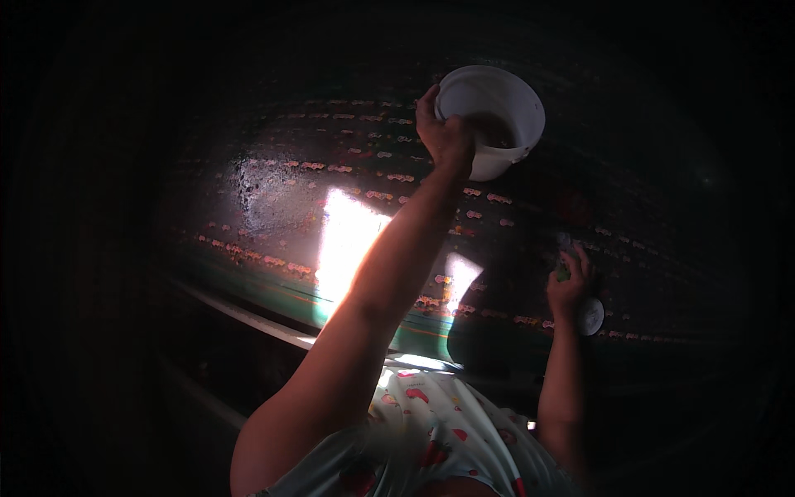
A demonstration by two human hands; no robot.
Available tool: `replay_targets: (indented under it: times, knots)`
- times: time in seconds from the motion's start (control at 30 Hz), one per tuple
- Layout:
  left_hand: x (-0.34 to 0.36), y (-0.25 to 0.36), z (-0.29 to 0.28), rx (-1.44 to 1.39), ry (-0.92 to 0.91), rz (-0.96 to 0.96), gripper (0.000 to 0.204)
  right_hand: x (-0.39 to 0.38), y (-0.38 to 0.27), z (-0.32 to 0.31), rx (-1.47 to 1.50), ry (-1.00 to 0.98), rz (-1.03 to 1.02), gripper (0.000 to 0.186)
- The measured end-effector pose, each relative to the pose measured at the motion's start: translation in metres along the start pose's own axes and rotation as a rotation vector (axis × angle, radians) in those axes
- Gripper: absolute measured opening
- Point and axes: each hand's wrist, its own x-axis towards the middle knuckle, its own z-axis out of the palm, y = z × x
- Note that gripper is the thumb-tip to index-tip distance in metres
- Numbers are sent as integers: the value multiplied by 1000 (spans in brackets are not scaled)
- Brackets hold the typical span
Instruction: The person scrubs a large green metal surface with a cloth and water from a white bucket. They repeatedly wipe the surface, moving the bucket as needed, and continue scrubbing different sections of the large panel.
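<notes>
A white plastic bucket (494,166) is at the far middle, over a dark patterned cloth (273,207). Murky brownish liquid or residue shows at its bottom. My left hand (447,137) is closed on the bucket's near left rim, thumb inside and fingers outside. Further right and nearer to me, my right hand (571,282) has its fingers curled round a small thing with a green patch (563,272). A pale, clear-looking bit shows past the fingertips. Beside the wrist lies a round whitish disc (590,316); whether it belongs to the held thing, I cannot tell.
The cloth has rows of small pinkish vehicle prints and a green border (422,340) along the near edge. Bright sunlight falls on it left of centre, next to a wet-looking shiny patch (257,190). A pale curved edge (240,313) runs along the near left. The surroundings are very dark.
</notes>
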Motion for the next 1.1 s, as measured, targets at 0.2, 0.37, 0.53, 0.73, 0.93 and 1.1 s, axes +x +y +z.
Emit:
replay_targets:
  times: [0.2,0.37,0.53,0.73,0.93,1.1]
  knots:
    - [-43,-11,-54,211,-200,118,85,-22,29,-62,-342,-155,235,72]
    - [-84,-4,-224,963,-926,451,81,-64,52,-92,-298,-377,296,66]
    - [-30,13,-364,1385,-998,362,84,-81,58,-85,-312,-306,416,65]
    - [101,10,-524,1571,-756,328,79,-88,-42,-60,-174,137,589,51]
    - [175,3,-569,1651,-588,268,78,-41,-225,60,4,-88,1,53]
    - [180,-7,-585,1285,-602,288,77,23,-328,146,-14,-260,-245,54]
